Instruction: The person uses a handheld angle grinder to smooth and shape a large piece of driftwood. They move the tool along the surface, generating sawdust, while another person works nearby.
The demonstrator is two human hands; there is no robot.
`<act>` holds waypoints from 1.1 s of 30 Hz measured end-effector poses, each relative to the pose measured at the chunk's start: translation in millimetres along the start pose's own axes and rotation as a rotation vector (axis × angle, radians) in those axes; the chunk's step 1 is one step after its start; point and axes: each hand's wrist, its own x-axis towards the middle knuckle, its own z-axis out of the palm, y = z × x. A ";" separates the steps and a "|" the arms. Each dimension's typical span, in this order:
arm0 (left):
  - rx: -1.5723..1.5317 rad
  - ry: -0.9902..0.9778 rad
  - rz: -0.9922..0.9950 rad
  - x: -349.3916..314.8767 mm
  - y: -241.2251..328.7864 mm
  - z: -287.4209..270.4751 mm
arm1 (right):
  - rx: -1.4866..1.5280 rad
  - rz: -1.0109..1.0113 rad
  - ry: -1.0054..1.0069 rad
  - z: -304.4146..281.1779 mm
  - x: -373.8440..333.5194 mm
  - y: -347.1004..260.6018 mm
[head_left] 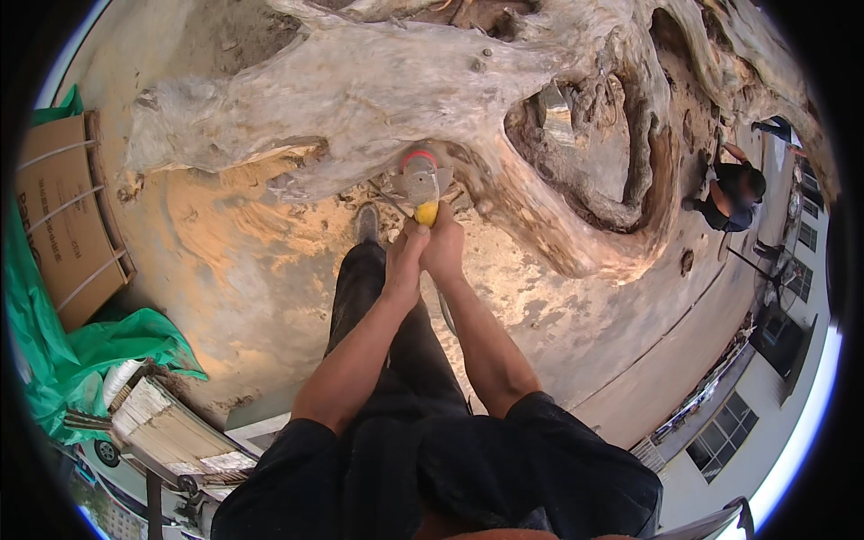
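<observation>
Both my hands are closed around the yellow body of a power tool that looks like an angle grinder. My left hand and my right hand press close together on it, arms stretched out in front of me. The tool's grey head with a red-rimmed round end is up against the lower edge of a huge pale tree root; whether they touch, I cannot tell. A cord runs down from the tool beside my right forearm. My fingers partly hide its grip.
Orange-brown sawdust covers the ground around my shoe. At left stand a large strapped cardboard box and a green tarp. Another person in dark clothes works at the far right side of the root. A building lines the right.
</observation>
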 end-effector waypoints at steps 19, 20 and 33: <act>-0.016 -0.125 -0.053 0.3 -9.4 25.8 | -0.067 -0.027 0.128 -28.2 -3.4 7.5; -0.019 -0.148 -0.046 -0.8 -10.9 29.9 | -0.054 -0.041 0.164 -33.0 -3.7 9.3; -0.085 -0.027 0.010 -28.8 -1.7 22.5 | -0.009 -0.032 -0.041 -30.3 -11.6 -5.9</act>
